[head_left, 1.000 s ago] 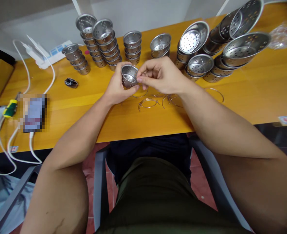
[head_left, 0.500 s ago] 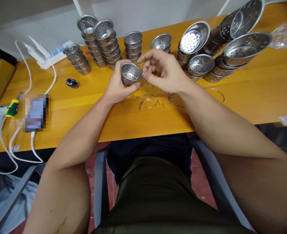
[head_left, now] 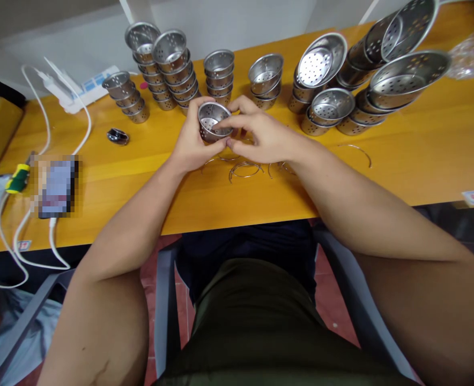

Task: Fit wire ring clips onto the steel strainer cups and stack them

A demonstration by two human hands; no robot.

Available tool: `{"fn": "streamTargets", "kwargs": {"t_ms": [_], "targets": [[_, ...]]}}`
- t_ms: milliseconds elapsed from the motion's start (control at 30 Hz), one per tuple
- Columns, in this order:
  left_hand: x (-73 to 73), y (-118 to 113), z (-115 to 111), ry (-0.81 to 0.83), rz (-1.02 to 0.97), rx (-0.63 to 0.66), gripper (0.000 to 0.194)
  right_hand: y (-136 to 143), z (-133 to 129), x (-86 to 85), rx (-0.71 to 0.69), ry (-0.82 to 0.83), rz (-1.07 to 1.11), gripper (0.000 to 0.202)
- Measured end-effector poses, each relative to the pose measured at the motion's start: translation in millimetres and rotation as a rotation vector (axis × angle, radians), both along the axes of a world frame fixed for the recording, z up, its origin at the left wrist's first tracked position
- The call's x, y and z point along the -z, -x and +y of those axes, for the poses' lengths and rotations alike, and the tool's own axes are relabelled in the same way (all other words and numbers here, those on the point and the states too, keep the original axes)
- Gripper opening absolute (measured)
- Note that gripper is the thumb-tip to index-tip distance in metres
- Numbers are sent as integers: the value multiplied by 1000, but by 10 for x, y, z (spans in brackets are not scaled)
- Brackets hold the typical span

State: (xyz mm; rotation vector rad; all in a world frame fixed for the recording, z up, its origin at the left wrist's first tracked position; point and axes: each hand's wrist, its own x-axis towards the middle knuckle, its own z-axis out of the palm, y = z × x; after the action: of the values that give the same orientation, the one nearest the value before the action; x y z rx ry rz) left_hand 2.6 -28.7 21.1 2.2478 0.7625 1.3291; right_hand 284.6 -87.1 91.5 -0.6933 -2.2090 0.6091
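Small metal cup (head_left: 207, 122) is up in front of the person, just above the table (head_left: 229, 206), mouth up & tipped a bit toward the body. L hand (head_left: 191, 140) wraps its L side, thumb along the near wall, so that grip's closed on it. R hand (head_left: 263, 131) is right at the R rim, fingers parted, index over the edge into the mouth (can't tell if it's pinching anything). Wire loops (head_left: 247, 176) lie nearby, nearer the body.
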Motion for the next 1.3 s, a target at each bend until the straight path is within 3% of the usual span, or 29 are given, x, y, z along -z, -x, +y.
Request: {"fn": "streamTargets", "kwargs": {"t_ms": [133,367,500,633,800,867,1100,1200,1300], "targets": [[7,-5,-6,36,1,2,111,60,-7,33,40,-4,54,45],[62,-30,-17,28,57,69,119,64,3,-19,129,-13,115,84],[120,-7,-7,63,72,46,127,-223,194,43,250,-59,79,76],[134,27,-3,103,46,-29,118,-532,537,248,420,-25,38,66],[148,31,27,95,44,-23,108,-538,734,464,526,57,-41,51],[149,44,35,97,72,-15,110,-474,682,437,565,59,-71,48],[62,88,-55,184,248,-56,105,-330,379,107,706,154,-341,33],[13,86,-103,177,265,-79,104,-268,371,121,760,191,-392,35],[-93,104,-162,142,291,-104,87,-237,327,155,746,180,-424,45]]}}
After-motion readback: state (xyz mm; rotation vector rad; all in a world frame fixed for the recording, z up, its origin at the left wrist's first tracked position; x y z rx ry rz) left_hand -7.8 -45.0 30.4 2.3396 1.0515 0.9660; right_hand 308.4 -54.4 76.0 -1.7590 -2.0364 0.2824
